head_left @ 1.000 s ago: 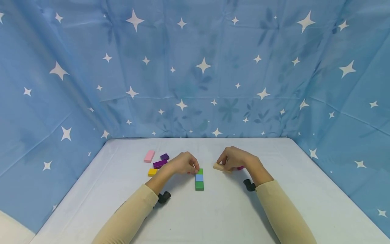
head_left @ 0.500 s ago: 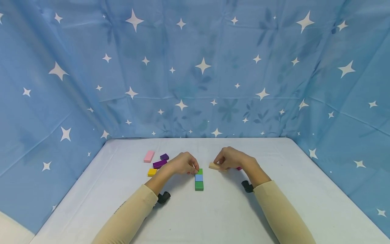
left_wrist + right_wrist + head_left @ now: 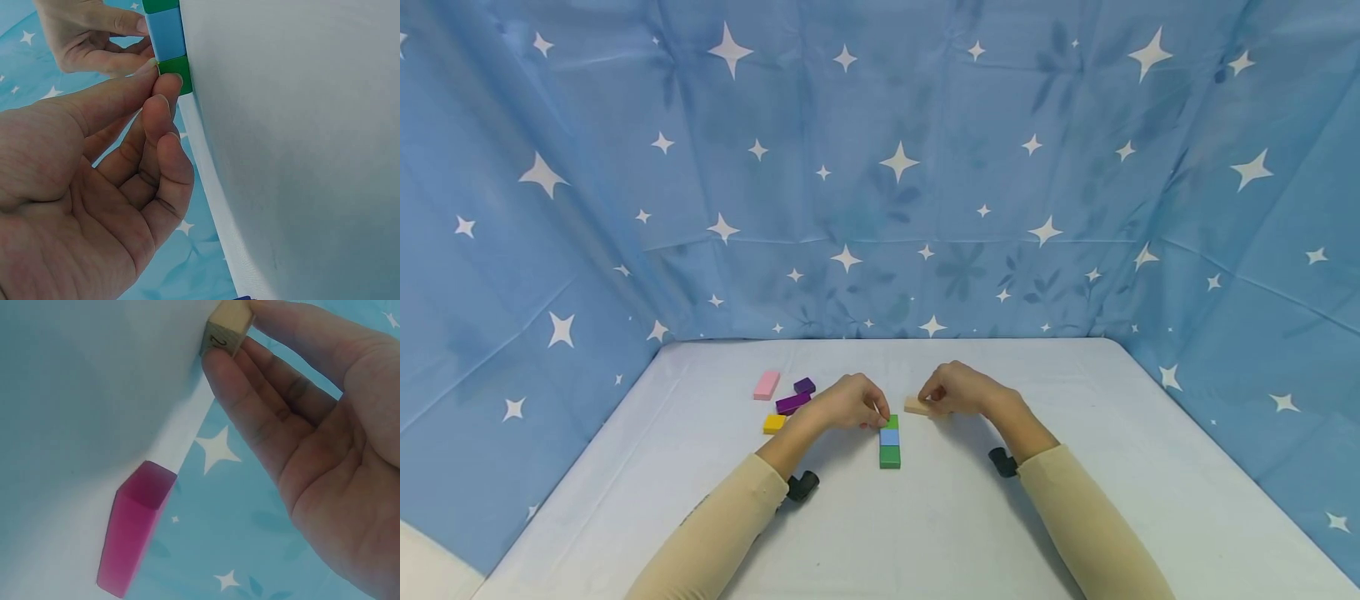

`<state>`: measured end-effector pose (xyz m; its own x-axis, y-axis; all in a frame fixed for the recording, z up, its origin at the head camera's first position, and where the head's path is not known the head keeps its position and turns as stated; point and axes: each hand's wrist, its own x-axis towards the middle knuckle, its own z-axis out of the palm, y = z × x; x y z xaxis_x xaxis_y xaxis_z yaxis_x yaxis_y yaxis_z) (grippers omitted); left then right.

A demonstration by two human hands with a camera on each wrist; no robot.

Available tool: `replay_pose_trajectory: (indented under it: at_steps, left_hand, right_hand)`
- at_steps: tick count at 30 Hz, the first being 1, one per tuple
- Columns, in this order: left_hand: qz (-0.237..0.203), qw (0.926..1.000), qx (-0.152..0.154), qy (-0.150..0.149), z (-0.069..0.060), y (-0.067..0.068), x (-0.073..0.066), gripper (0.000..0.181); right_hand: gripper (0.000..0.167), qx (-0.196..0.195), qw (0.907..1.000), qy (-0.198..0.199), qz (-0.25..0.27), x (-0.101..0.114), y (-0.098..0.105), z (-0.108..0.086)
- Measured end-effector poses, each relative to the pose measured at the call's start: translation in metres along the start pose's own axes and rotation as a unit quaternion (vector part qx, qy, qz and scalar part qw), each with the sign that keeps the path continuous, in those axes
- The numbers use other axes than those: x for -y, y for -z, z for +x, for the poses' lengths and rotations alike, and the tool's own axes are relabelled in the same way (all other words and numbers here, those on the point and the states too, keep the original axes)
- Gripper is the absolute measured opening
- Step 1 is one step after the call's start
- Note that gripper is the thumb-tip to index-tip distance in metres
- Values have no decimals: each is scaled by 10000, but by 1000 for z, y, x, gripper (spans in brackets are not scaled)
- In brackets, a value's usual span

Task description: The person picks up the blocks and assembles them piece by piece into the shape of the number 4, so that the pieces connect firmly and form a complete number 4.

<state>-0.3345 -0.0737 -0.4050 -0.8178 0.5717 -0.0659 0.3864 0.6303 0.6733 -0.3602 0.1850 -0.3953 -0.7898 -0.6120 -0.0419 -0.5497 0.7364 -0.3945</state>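
Observation:
A light green block point(image 3: 892, 421), a blue block point(image 3: 889, 437) and a darker green block point(image 3: 890, 457) lie end to end in a row on the table. My left hand point(image 3: 852, 402) pinches the far, light green block; in the left wrist view the thumb and index finger of that hand point(image 3: 94, 181) are at the green block point(image 3: 177, 72), beside the blue one point(image 3: 167, 35). Right of the row, my right hand point(image 3: 961, 390) pinches a plain wooden block point(image 3: 915, 406). The right wrist view shows the wooden block's point(image 3: 228, 328) marked end between the thumb and fingers point(image 3: 239, 394).
Left of my left hand lie a pink block point(image 3: 767, 385), a dark purple block point(image 3: 805, 386), a purple block point(image 3: 793, 403) and a yellow block point(image 3: 774, 424). A magenta block point(image 3: 132, 531) lies beside my right hand in the right wrist view. A starred blue curtain surrounds the table.
My right hand has moved left with the wooden block, closer to the row of coloured blocks. My left hand has stayed at the light green block.

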Motion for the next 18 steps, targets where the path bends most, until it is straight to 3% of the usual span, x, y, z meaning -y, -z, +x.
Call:
replay_pose_trajectory:
  at_steps: [13, 18]
  left_hand:
    - [68, 10000, -14, -24, -1, 2, 0, 6]
    - [308, 9994, -119, -121, 0, 1, 1, 7]
  right_hand:
    - [22, -129, 9993, 170, -317, 8, -7, 7]
    - [21, -181, 9991, 245, -311, 10, -10, 8]
